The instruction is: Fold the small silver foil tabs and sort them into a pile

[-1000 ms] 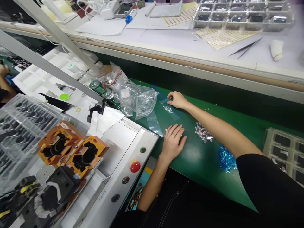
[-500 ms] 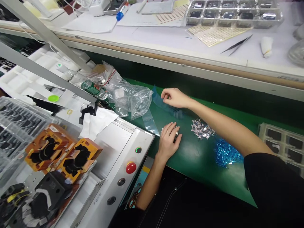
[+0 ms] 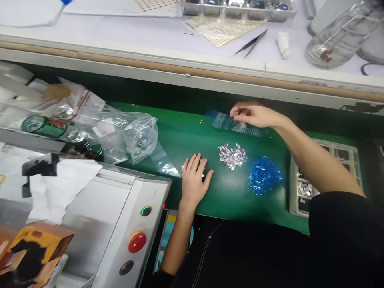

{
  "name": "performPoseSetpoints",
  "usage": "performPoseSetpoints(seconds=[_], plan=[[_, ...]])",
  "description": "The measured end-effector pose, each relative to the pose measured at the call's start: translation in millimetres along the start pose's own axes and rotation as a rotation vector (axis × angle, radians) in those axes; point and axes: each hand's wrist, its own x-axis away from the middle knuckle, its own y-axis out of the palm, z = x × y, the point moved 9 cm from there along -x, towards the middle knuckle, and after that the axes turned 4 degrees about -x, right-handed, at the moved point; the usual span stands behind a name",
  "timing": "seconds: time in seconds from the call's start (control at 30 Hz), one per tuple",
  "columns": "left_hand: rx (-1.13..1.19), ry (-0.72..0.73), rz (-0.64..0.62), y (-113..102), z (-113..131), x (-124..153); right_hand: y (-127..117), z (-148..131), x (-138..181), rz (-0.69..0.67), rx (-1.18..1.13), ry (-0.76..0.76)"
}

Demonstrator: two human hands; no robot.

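Note:
My left hand (image 3: 194,182) lies palm down on the green work surface (image 3: 180,138), fingers stretched out over a few small silvery pieces, partly hidden beneath it. My right hand (image 3: 255,114) pinches a translucent blue film strip (image 3: 223,121) with rows of thin lines, held above the far part of the surface and blurred at its left end. Between the hands and nearer to me sits a loose pile of small silvery pieces (image 3: 232,156). Right of that is a heap of shiny blue film slivers (image 3: 264,175).
Clear plastic bags (image 3: 135,132) and a green-labelled bottle (image 3: 45,126) lie left. A machine panel with a red button (image 3: 137,242) borders the near left. A compartment tray (image 3: 295,180) stands under my right forearm. The raised shelf holds tweezers (image 3: 251,43) and a glass jar (image 3: 333,44).
The view has swung to the right. My right hand has carried the blue film strip rightward, above the silvery pile. My left hand stays flat in about the same place on the surface.

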Motion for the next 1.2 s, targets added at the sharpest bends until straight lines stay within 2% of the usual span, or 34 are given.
performPoseSetpoints(seconds=[0.17, 0.27, 0.37, 0.47, 0.63, 0.87, 1.03, 1.2], plan=[[-0.012, 0.009, 0.001, 0, 0, 1, 6, 8, 35, -0.023, 0.040, -0.024], [-0.016, 0.012, 0.002, -1, -1, 1, 6, 29, 40, 0.012, 0.159, -0.016], [-0.008, 0.011, 0.011, -2, -2, 1, 6, 58, 42, 0.050, 0.253, 0.063], [0.010, 0.006, 0.020, -2, -3, 2, 11, 70, 43, 0.061, 0.261, 0.079], [0.038, -0.005, 0.080, -7, -3, 2, 26, 64, 49, 0.037, 0.347, 0.021], [0.053, 0.044, 0.183, -20, 5, 6, 35, 66, 56, 0.029, 0.508, 0.023], [0.040, 0.035, 0.169, -19, 7, 5, 40, 61, 56, 0.040, 0.508, 0.003], [0.017, 0.014, 0.145, -15, 8, 4, 33, 57, 67, 0.114, 0.627, -0.059]])
